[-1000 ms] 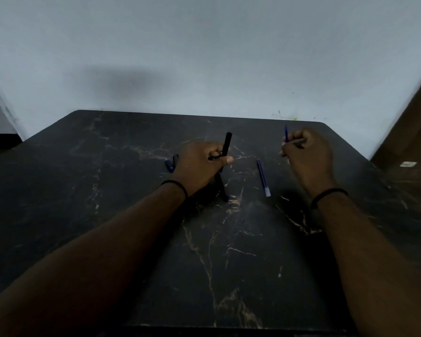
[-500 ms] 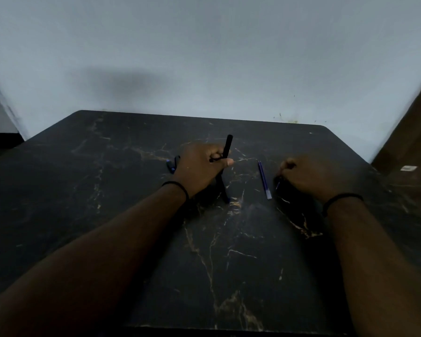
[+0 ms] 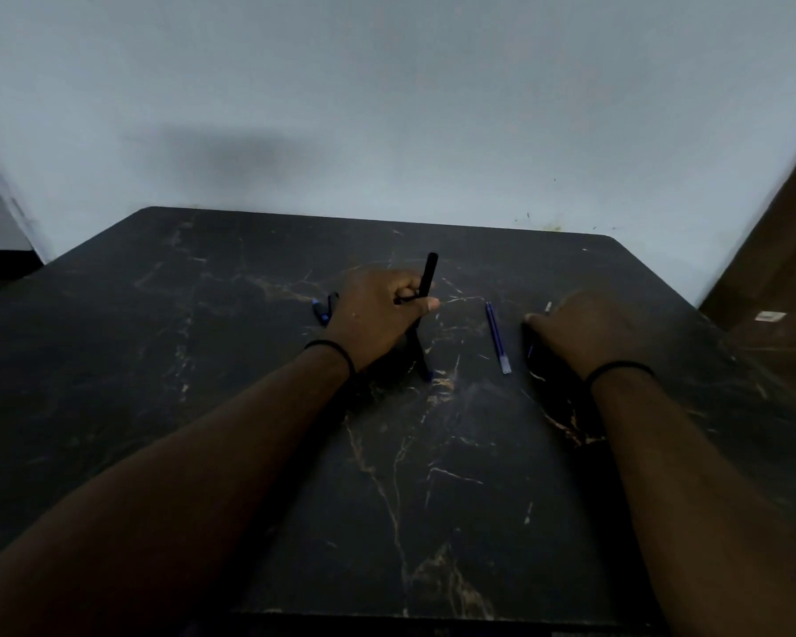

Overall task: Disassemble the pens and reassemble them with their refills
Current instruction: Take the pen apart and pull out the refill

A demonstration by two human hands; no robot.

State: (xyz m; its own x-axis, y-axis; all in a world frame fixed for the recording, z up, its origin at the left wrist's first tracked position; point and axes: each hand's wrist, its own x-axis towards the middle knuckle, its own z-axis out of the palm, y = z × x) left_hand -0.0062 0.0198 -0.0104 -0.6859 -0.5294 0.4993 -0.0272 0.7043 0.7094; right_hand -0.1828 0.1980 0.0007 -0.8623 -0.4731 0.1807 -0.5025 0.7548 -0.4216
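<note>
My left hand [image 3: 378, 314] grips a black pen barrel [image 3: 430, 274] that points up and away from the table. Just below that hand, a second black pen [image 3: 417, 356] lies on the table with a blue tip at its near end. A loose blue refill [image 3: 497, 338] lies between my hands. My right hand [image 3: 587, 333] rests low on the table with its fingers curled down. A thin pale tip [image 3: 548, 307] sticks out beyond its knuckles and a blue streak shows under its left edge. The grip itself is hidden.
Blue and black cap pieces [image 3: 323, 310] lie just left of my left hand. The black marble table [image 3: 203, 406] runs to a pale wall at the back. A brown floor with a small white tag [image 3: 770, 316] lies off the right edge.
My right hand came down from mid-air to the table, beside the loose refill, with the thin piece it held. My left hand stayed in place with the black barrel.
</note>
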